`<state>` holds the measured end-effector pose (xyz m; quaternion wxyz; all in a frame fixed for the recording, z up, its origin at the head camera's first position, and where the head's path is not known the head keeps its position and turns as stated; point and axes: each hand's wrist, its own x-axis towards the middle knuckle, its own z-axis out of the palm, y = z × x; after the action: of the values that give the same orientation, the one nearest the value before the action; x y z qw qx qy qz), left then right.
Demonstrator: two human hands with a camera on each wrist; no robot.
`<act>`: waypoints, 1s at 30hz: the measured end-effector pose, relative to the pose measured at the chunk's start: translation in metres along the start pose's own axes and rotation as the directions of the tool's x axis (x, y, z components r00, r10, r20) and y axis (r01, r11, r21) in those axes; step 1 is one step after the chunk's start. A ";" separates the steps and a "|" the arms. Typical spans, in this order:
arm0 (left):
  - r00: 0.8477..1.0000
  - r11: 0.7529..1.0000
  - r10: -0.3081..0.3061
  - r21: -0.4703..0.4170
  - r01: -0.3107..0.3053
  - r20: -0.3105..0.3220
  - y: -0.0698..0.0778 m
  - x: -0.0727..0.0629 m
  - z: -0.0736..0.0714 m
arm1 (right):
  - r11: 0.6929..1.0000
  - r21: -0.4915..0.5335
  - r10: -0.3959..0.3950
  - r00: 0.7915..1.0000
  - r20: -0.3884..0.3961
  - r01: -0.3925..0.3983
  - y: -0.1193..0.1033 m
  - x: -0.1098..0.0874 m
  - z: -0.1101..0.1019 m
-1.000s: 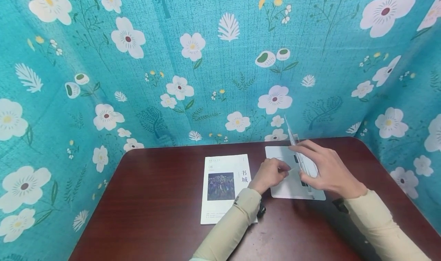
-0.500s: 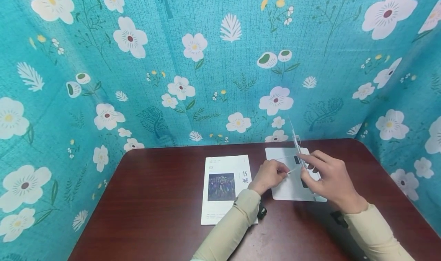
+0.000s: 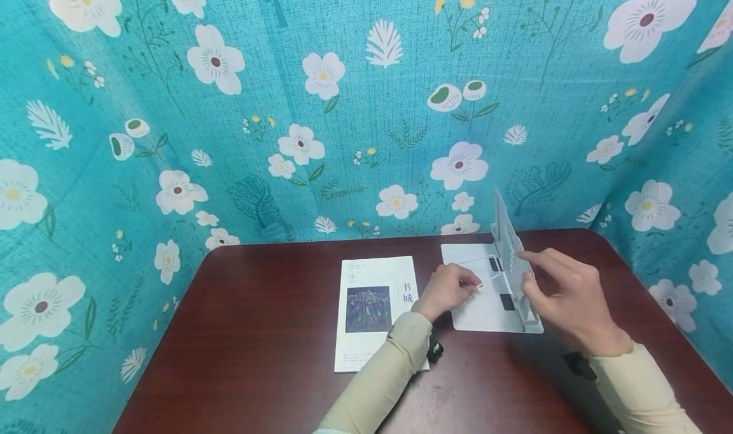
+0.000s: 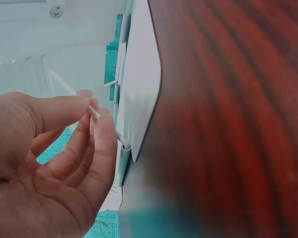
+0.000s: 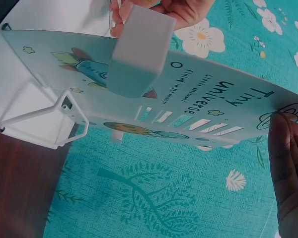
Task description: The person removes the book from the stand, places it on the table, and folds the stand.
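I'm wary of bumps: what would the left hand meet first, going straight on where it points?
Past the rod the left hand pinches, probably the upright panel; depth is unclear, so the base below might come first.

The folding book stand is finished smooth, with a satin sheen — whether metal or plastic cannot be told. A glossy, polished wood grain is shown by the tabletop, smooth paper by the magazine, and coarsely woven, matt cloth by the curtain.
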<state>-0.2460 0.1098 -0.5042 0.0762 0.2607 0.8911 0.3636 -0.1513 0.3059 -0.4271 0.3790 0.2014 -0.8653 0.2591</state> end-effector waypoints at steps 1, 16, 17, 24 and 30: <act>1.000 1.000 0.000 0.001 0.000 0.004 -0.001 0.000 0.000 | 1.000 0.002 0.005 1.000 -0.002 -0.005 0.001 0.000 -0.001; 0.995 0.991 -0.014 0.131 0.001 0.100 0.002 -0.003 -0.001 | 0.997 0.001 0.083 0.996 -0.014 -0.083 0.012 -0.007 -0.011; 0.994 0.990 -0.015 0.139 0.000 0.106 0.002 -0.004 -0.001 | 0.995 0.005 0.095 0.995 -0.014 -0.095 0.011 -0.008 -0.012; 0.987 0.984 -0.010 0.177 -0.019 0.159 0.003 -0.006 -0.002 | 0.991 0.018 0.131 0.991 -0.029 -0.131 0.014 -0.012 -0.014; 0.979 0.979 0.008 0.196 -0.049 0.204 0.004 -0.006 -0.005 | 0.991 0.032 0.133 0.990 -0.055 -0.132 0.016 -0.015 -0.015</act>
<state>-0.2407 0.1060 -0.4977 0.1342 0.3154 0.9070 0.2447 -0.1427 0.3297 -0.4346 0.3827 0.1412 -0.8618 0.3013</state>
